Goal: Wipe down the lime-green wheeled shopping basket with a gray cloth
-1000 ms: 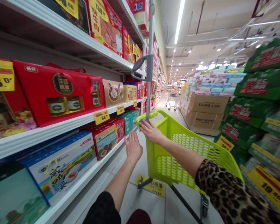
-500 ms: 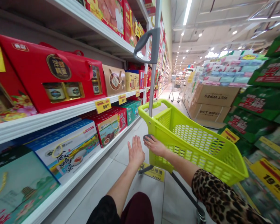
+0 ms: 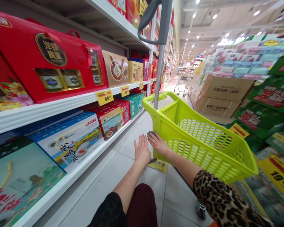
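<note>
Along the left of the frame runs a white shelf (image 3: 80, 100). A red gift box (image 3: 77, 56) stands on it, jars showing through its windows, with a blue-and-white box (image 3: 71, 135) lower down. Near the centre, the left hand (image 3: 142, 151) hangs over the floor, back upward, fingers straight and a little spread, thumb apart, holding nothing that I can see. The right hand (image 3: 159, 144) comes in just beside it, fingers reaching out flat across a small dark grey piece (image 3: 151, 134); I can't tell from here whether it grips that piece or just covers it.

Right next to that hand, filling the middle and right of centre, is the lime basket cart (image 3: 198, 140). It looks to me like moulded plastic: light, stiff, smooth enough to slide a little under bare fingers, and not easily broken. With a caster (image 3: 200, 210) beneath, I'd expect it to roll and swing readily rather than need lifting. The natural hold seems to be the grey loop handle (image 3: 165, 25), high on the pole (image 3: 158, 75) at upper centre; the thick rim nearest the pole should serve as well, better than the thin, holed side.

Farther right stand brown cartons (image 3: 223, 88) and green packs (image 3: 272, 104).
</note>
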The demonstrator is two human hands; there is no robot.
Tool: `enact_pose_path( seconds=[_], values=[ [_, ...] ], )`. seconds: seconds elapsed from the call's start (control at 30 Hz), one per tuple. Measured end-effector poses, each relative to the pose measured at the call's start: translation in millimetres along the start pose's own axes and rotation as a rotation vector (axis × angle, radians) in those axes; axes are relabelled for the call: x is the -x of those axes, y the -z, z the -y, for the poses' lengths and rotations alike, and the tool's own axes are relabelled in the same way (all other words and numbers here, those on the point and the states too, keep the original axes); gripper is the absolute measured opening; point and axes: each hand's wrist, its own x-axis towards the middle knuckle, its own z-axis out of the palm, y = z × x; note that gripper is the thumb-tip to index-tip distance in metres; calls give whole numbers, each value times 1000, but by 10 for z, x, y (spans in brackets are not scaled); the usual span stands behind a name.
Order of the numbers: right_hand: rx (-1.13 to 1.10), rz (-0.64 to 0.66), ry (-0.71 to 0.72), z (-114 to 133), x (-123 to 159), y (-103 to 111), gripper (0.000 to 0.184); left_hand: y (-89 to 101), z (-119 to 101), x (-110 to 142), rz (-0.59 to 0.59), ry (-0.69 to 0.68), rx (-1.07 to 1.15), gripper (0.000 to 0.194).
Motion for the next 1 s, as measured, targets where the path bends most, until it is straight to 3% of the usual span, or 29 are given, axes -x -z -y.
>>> enact_pose_path(
  seconds=[0.1, 0.3, 0.4, 0.63, 0.73, 0.83, 1.0],
  values=[
    [-12, 33, 29, 57, 89, -39, 39, -29, 28, 33, 2, -8, -9, 80],
    [3, -43, -12, -205, -88, 290, 44, -80, -71, 2, 4, -19, 15, 80],
    [2, -56, -16, -264, -129, 329, 44, -140, -114, 34, 12, -17, 20, 81],
    [-55, 33, 37, 122, 266, -225, 39, -291, -118, 249, 76, -35, 6, 77],
    [-87, 92, 83, 200, 430, -337, 34, -317, -111, 280, 83, -30, 8, 76],
    [-96, 129, 127, 85, 438, -198, 34, -315, -133, 257, 78, -23, 19, 77],
    [-28, 33, 52, -385, 142, 404, 44, -268, -257, 165, 34, -28, 76, 81]
  ],
)
